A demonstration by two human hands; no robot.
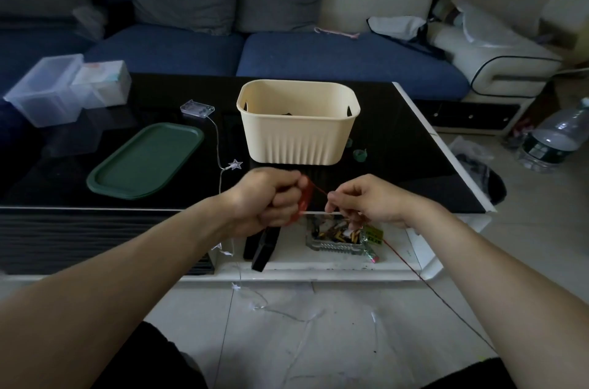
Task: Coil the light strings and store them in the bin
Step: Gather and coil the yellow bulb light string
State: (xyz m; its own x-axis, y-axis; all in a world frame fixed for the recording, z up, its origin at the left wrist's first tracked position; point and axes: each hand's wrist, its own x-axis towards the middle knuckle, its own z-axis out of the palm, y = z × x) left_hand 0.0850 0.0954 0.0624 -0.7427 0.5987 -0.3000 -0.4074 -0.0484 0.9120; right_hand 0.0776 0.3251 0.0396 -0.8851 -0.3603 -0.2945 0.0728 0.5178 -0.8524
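My left hand (271, 197) grips a coil of red light string (304, 202) in its fist, just in front of the cream bin (298, 130) on the black table. My right hand (366, 200) pinches the red wire where it leaves the coil; the loose red wire (439, 294) trails down to the right toward the floor. A second, clear string with star lights (236, 164) runs from a clear battery box (197, 108) across the table, over the edge and onto the floor tiles. Something dark lies inside the bin, mostly hidden.
A green tray (146, 162) lies left of the bin. Clear plastic boxes (47, 89) stand at the far left. Below the tabletop a shelf holds a glass ashtray (338, 238) and a black remote (264, 248). A blue sofa (318, 54) is behind, a water bottle (554, 136) on the floor right.
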